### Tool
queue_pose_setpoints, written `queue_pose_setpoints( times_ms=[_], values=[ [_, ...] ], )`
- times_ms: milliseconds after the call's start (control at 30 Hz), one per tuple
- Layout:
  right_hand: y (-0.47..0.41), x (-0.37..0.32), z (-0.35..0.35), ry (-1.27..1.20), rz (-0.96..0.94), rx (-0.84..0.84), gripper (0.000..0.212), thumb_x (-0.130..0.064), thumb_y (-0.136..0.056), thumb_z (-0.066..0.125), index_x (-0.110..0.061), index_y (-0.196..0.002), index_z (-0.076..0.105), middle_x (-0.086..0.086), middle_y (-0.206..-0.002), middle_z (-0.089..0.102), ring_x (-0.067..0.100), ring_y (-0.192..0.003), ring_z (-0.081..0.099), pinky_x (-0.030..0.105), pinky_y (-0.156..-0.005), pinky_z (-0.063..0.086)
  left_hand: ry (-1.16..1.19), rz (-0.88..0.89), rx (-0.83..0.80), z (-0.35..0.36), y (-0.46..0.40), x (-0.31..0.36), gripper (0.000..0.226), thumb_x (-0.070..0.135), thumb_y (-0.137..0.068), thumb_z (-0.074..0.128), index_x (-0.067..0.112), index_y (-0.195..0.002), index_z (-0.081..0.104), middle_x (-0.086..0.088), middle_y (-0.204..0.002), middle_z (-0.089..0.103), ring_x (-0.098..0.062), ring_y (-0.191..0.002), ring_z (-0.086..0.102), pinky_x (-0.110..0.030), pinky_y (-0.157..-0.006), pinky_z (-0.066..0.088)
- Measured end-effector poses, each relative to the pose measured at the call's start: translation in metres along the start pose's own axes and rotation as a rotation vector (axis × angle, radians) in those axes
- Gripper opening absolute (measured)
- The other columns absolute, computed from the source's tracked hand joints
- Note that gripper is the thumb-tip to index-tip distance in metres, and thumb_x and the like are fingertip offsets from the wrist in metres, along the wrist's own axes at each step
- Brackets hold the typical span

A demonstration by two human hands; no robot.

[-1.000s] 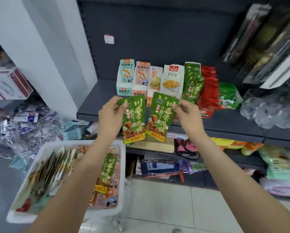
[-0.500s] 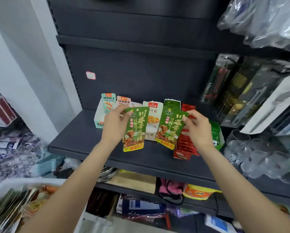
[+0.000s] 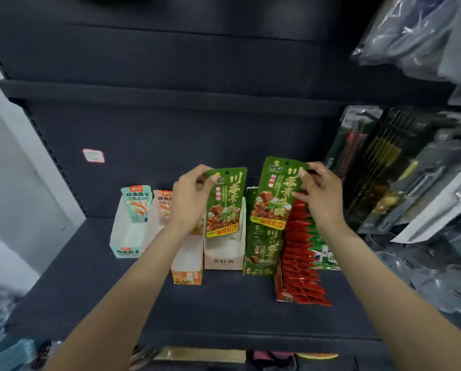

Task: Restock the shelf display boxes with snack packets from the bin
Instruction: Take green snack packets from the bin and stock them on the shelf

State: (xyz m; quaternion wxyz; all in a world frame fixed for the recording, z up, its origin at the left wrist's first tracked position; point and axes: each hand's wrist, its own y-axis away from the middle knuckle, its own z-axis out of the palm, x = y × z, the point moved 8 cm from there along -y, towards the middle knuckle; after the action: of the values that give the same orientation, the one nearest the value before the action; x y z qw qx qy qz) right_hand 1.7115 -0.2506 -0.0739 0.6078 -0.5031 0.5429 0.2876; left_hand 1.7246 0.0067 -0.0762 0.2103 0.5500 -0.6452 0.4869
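- Holding one green packet per hand: left hand (image 3: 190, 199) pinches the left packet (image 3: 224, 203) by its top corner, right hand (image 3: 319, 195) pinches the right packet (image 3: 273, 194) likewise.
- Both hang above the box row on the shelf (image 3: 224, 303).
- Likely target: green display box (image 3: 261, 250), under the right packet. Drop bottom edge first, upright, behind its stock.
- Obstacles: white box (image 3: 224, 253) and red packet row (image 3: 300, 263) flank it closely. Teal box (image 3: 129, 236) sits well left; hanging utensil packs (image 3: 384, 170) crowd the right.
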Motion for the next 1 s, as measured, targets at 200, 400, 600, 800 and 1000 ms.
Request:
queue_pose_setpoints(
  times_ms=[200,400,600,800,1000],
  values=[
    [-0.023,0.01,0.007,0.001,-0.001,0.011,0.026,-0.01,-0.096,0.05,-0.03,-0.08,0.053,-0.005,-0.076,0.055,0.003,-0.07,0.054,0.026,-0.068,0.057,0.095,-0.048,-0.028,0.013,-0.022,-0.019,0.007,0.018,-0.092,0.057,0.021,-0.088,0.063,0.0,-0.083,0.068,-0.018,-0.081,0.066,-0.043,-0.076,0.055],
    [-0.032,0.04,0.022,0.065,0.031,-0.111,0.01,-0.011,-0.096,0.05,-0.016,-0.092,0.058,0.004,-0.083,0.06,0.013,-0.081,0.061,0.031,-0.072,0.058,0.125,-0.072,-0.041,0.019,-0.03,-0.028,0.008,0.017,-0.092,0.057,0.022,-0.089,0.062,-0.005,-0.087,0.068,-0.019,-0.082,0.066,-0.044,-0.077,0.055],
    [-0.026,0.086,0.03,0.11,0.144,-0.228,0.012,-0.012,-0.095,0.053,-0.02,-0.09,0.061,0.015,-0.088,0.062,0.022,-0.087,0.063,0.031,-0.075,0.058,0.154,-0.08,-0.051,0.02,-0.03,-0.036,0.009,0.016,-0.092,0.056,0.024,-0.089,0.061,-0.003,-0.086,0.068,-0.017,-0.083,0.066,-0.042,-0.077,0.056],
    [-0.015,0.116,0.027,0.348,0.183,-0.304,0.008,-0.01,-0.091,0.06,-0.014,-0.092,0.067,0.002,-0.088,0.067,0.017,-0.084,0.066,0.022,-0.066,0.056,0.195,-0.109,-0.1,0.029,-0.025,-0.044,0.012,0.015,-0.092,0.057,0.025,-0.088,0.061,0.001,-0.088,0.067,-0.013,-0.085,0.067,-0.042,-0.078,0.057],
    [-0.02,0.111,0.026,0.445,0.152,-0.319,0.008,-0.012,-0.09,0.062,-0.015,-0.093,0.069,0.003,-0.086,0.069,0.015,-0.075,0.067,0.028,-0.065,0.057,0.205,-0.114,-0.138,0.035,-0.025,-0.046,0.008,0.015,-0.093,0.055,0.021,-0.094,0.061,-0.002,-0.093,0.068,-0.014,-0.09,0.067,-0.041,-0.078,0.058]
  ],
)
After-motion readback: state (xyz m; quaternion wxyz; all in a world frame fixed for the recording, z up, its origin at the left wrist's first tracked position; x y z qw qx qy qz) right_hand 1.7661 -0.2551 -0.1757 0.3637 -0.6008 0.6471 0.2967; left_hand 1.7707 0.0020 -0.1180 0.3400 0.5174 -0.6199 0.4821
